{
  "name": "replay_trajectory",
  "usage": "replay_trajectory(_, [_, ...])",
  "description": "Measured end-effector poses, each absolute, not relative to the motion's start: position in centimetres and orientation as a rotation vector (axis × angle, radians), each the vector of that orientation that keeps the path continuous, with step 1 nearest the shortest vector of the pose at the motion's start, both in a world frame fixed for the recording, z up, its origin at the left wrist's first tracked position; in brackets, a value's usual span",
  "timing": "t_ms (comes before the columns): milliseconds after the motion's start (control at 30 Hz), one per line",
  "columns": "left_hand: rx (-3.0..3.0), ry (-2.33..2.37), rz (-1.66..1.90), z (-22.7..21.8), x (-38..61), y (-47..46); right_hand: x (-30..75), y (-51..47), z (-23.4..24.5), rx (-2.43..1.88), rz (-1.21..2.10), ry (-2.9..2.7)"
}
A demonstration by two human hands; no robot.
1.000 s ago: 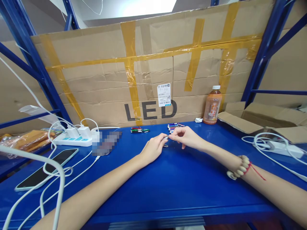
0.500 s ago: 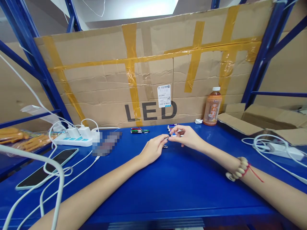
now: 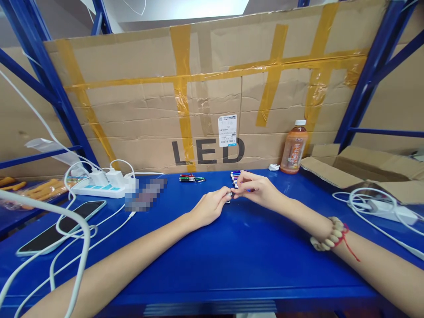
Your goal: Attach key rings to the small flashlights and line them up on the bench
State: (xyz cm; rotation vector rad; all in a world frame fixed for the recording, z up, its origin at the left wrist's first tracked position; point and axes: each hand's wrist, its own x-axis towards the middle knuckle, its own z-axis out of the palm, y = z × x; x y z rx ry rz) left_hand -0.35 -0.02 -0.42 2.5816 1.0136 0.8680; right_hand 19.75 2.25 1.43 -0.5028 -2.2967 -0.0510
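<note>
My left hand [image 3: 210, 206] is closed around a small metal piece [image 3: 230, 194], of which only a silver and dark end shows at the fingertips. My right hand [image 3: 256, 187] pinches at that same end, thumb and forefinger together; whether a separate part sits in the pinch I cannot tell. Just behind the right fingers lies a row of several slim shiny metal tubes [image 3: 234, 177], blue and silver, partly covered by the hand. A small silver loop [image 3: 227, 202] shows on the table beneath the left fingertips. Farther left lie a green slim metal tube [image 3: 195, 179] and a red one.
On the left are a power strip [image 3: 99, 190] with plugs, white cables and a phone [image 3: 62, 227]. A drink bottle [image 3: 294, 148], crumpled tissue [image 3: 274, 167], open cardboard box [image 3: 371, 168] and white adapter [image 3: 392, 211] stand right. Taped cardboard [image 3: 142, 123] closes off the back.
Both hands stay together at the metal piece; the right fingers have drawn in closer to its end. More of the tube row shows behind them. The camera view has shifted slightly.
</note>
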Motion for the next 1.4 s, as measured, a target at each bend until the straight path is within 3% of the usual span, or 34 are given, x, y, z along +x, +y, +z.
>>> replay_trajectory(267, [2.658, 1.016, 0.824, -0.4, -0.4, -0.3, 19.7, 1.1, 2.5, -0.523, -0.152, -2.389])
replay_trajectory(500, [2.701, 1.058, 0.910, -0.4, -0.3, -0.1, 18.1, 1.0, 1.9, -0.699, 0.222, -2.207])
replay_trajectory(733, [2.759, 1.151, 0.961, -0.5, -0.3, -0.1, 17.0, 0.2, 2.1, -1.267, 0.932, -1.892])
replay_trajectory(1400, [2.651, 1.029, 1.040, -0.4, -0.2, 0.0, 17.6, 0.4, 2.6, -1.288, 1.291, -1.726])
